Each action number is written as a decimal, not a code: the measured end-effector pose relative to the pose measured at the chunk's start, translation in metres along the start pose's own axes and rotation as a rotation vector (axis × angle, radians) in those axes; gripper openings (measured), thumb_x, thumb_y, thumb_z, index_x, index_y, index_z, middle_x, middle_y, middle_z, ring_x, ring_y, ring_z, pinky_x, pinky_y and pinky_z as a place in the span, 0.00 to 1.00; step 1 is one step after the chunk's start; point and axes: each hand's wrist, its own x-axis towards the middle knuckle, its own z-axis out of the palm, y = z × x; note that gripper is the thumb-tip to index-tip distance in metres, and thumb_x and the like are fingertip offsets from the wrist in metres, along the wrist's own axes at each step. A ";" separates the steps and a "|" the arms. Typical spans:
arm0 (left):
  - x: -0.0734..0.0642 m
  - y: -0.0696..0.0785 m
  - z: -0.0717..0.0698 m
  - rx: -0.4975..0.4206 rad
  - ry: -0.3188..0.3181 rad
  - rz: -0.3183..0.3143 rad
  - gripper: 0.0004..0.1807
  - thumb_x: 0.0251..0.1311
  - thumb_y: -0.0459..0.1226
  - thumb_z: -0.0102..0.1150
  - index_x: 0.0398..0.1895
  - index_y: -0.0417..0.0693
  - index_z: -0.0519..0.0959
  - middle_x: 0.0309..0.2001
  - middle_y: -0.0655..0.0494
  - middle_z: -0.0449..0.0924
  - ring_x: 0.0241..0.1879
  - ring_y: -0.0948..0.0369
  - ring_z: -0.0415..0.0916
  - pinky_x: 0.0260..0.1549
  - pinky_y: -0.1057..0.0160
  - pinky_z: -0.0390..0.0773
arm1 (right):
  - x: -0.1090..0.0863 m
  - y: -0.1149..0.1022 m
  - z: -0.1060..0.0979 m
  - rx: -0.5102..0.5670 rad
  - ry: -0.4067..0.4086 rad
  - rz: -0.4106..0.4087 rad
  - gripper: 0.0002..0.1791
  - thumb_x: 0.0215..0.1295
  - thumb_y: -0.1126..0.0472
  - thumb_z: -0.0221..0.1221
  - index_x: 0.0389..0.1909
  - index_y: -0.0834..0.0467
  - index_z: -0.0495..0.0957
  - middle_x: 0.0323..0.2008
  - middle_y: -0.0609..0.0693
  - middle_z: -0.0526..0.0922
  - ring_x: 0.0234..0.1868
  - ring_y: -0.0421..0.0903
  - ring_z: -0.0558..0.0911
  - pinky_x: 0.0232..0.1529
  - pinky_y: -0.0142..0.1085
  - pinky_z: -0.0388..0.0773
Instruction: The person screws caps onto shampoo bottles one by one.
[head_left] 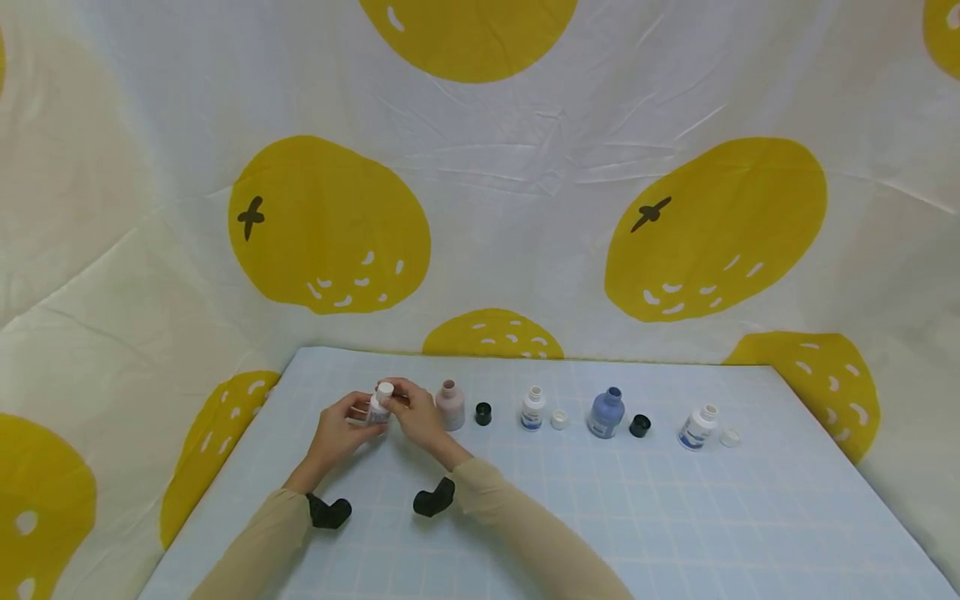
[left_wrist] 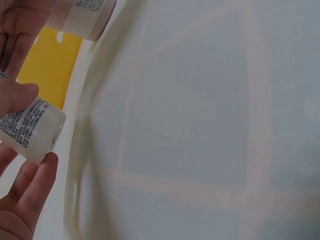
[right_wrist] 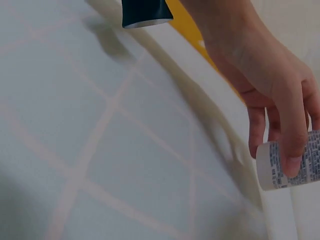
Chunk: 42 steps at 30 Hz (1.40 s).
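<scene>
A small white bottle [head_left: 378, 409] with a printed label stands nearly upright above the left part of the table. My left hand [head_left: 339, 431] grips it by the body, thumb on the label [left_wrist: 31, 123] and fingers by its base. In the right wrist view the left hand [right_wrist: 272, 80] comes down from above onto the bottle [right_wrist: 290, 162]. At the top, my right hand [head_left: 418, 415] pinches the white cap [head_left: 385, 390], which sits on the bottle's neck. Just right of that hand stands an uncapped pinkish bottle [head_left: 450, 407].
Rightward along the table stand an uncapped white bottle [head_left: 532, 410], a blue bottle [head_left: 606, 414] and another white bottle [head_left: 698, 428]. Beside them lie black caps [head_left: 483, 413] and white caps [head_left: 559, 419]. A fruit-patterned cloth [head_left: 517, 250] hangs behind the table [head_left: 600, 517].
</scene>
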 end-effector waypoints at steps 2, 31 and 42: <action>0.001 0.001 0.000 0.010 -0.007 -0.005 0.23 0.42 0.32 0.75 0.45 0.43 0.78 0.38 0.46 0.82 0.35 0.58 0.79 0.34 0.69 0.78 | -0.001 0.000 0.000 -0.021 0.017 0.002 0.15 0.65 0.65 0.58 0.53 0.61 0.77 0.49 0.58 0.83 0.52 0.50 0.82 0.55 0.37 0.77; 0.003 -0.011 0.010 -0.074 0.087 0.009 0.23 0.46 0.28 0.71 0.48 0.36 0.77 0.48 0.39 0.81 0.46 0.49 0.80 0.41 0.58 0.83 | 0.002 -0.014 0.004 -0.084 -0.047 -0.030 0.23 0.62 0.66 0.61 0.60 0.60 0.74 0.59 0.54 0.78 0.63 0.46 0.75 0.65 0.36 0.69; 0.004 -0.009 0.014 -0.037 0.081 -0.071 0.26 0.51 0.30 0.69 0.54 0.33 0.73 0.51 0.35 0.79 0.47 0.43 0.80 0.44 0.52 0.81 | -0.002 -0.023 -0.001 -0.161 -0.044 -0.018 0.26 0.63 0.67 0.60 0.63 0.59 0.71 0.63 0.52 0.75 0.65 0.46 0.72 0.65 0.39 0.68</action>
